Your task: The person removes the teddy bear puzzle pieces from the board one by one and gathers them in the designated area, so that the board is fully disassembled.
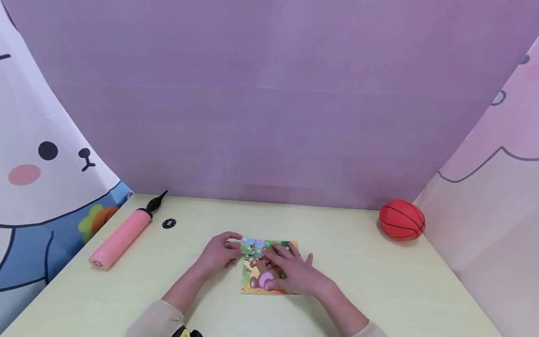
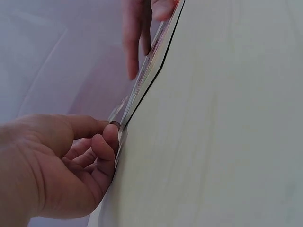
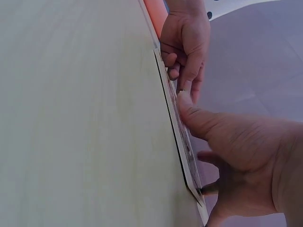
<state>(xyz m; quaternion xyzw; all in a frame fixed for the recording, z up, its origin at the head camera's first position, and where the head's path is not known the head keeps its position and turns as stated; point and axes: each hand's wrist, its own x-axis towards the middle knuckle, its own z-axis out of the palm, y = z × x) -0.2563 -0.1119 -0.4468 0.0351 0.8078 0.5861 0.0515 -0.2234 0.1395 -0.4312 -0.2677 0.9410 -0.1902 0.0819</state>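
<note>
**Two hands at the bear puzzle, one tilted piece the weak point**

From my distant place I see the flat puzzle board (image 1: 248, 290), with its brown bear picture, lying on the pale surface (image 1: 358, 281) in the lower centre of the head frame.

The left hand (image 1: 219, 255) is at the upper left corner of the board. Its fingers are curled and, as I judge, they pinch the edge of a puzzle piece (image 1: 252, 248), which seems a little tilted; the exact contact is partly hidden from me. The right hand (image 1: 296, 274) lies over the right part of the picture, its fingers spread and, as far as I can see, grasping nothing.

What could go wrong? If the left fingers let go while the piece is tilted, it may drop crooked and rest upon its neighbour. If the right hand presses unevenly, or drags sideways, the board may slide, or other pieces may lift. Also, the right hand covers much of the picture, so a badly seated piece could be missed.

The pink pump (image 1: 122, 238) and black disc (image 1: 169, 223) at left, and the red ball (image 1: 402, 220) at right, lie well apart; I judge them little danger.
</note>
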